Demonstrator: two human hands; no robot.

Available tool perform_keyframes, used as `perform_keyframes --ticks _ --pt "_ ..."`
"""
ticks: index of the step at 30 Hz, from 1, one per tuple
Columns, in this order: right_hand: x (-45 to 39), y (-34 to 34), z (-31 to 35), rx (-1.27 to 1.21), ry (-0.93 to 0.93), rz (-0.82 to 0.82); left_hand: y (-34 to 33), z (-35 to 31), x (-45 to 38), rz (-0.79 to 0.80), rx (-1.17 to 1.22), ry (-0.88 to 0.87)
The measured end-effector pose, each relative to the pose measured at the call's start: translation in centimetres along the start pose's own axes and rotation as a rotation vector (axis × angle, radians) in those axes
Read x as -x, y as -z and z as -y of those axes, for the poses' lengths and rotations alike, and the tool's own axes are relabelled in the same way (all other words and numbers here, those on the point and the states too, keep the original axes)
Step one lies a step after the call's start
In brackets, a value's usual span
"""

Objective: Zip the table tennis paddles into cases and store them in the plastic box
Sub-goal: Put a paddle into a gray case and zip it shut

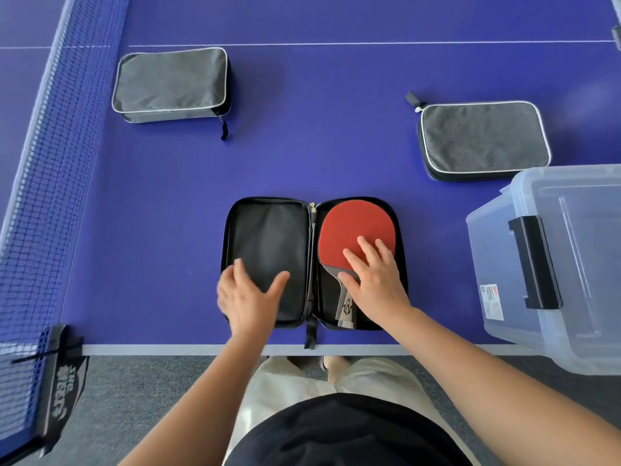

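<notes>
- Lying red face up in the right half of the open case (pixel 268 260), the paddle (pixel 356 230) sits under the right hand (pixel 376 280), whose straight fingers press flat on it.
- Left hand (pixel 247 297) rests on the empty half, fingers spread and relaxed.
- Folding and zipping remain.
- Two closed grey cases (pixel 171 84) (pixel 484 139) lie beyond the hands, unstored; contents cannot be told.
- Plastic box (pixel 551 264), right of the right hand, is lidded.

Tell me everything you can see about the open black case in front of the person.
The open case lies flat like a book near the table's front edge. It looks like black fabric with a zipper round both halves. The left half is empty; the left hand rests on its lower part. The right half holds a red paddle, handle toward the person, under the flat right hand. A strap hangs over the edge.
</notes>
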State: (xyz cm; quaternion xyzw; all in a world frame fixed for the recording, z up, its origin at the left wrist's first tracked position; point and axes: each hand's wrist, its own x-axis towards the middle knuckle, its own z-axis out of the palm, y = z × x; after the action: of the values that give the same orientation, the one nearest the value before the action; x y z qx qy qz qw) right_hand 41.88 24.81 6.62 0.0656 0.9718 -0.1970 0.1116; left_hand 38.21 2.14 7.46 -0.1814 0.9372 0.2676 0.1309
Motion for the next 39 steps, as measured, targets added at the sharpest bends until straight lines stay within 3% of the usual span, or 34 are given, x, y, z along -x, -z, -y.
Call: perform_keyframes --ticks 3,7,10,14,20,23,29,35,39 --pt "0.0 -0.1 0.0 -0.001 -0.007 -0.004 1.4 2.1 -2.1 0.080 0.098 0.190" --pt "0.0 0.3 0.1 -0.013 -0.002 0.018 3.3 2.1 -2.3 0.110 0.238 0.185" --pt "0.3 1.2 0.6 -0.070 -0.026 0.056 5.4 0.7 -0.8 0.089 0.370 0.121" --pt "1.2 3.9 2.7 -0.267 0.028 -0.021 7.6 -2.0 2.5 0.109 0.533 0.047" --pt "3.3 9.4 7.0 -0.693 0.035 -0.099 7.1 -6.2 7.7 0.293 0.616 -0.192" --pt "3.4 10.4 6.8 -0.825 -0.067 -0.093 5.6 -7.7 8.9 0.419 0.575 -0.293" --pt "3.2 9.8 1.1 -0.620 -0.288 -0.178 2.5 -9.4 8.7 0.626 0.500 -0.377" --pt "3.1 6.8 -4.5 -0.550 -0.438 -0.084 -2.4 -9.6 5.8 0.466 0.040 -0.685" --pt "2.3 5.0 -5.4 -0.483 -0.407 -0.040 -4.4 -9.9 4.8 0.496 -0.222 -0.686"
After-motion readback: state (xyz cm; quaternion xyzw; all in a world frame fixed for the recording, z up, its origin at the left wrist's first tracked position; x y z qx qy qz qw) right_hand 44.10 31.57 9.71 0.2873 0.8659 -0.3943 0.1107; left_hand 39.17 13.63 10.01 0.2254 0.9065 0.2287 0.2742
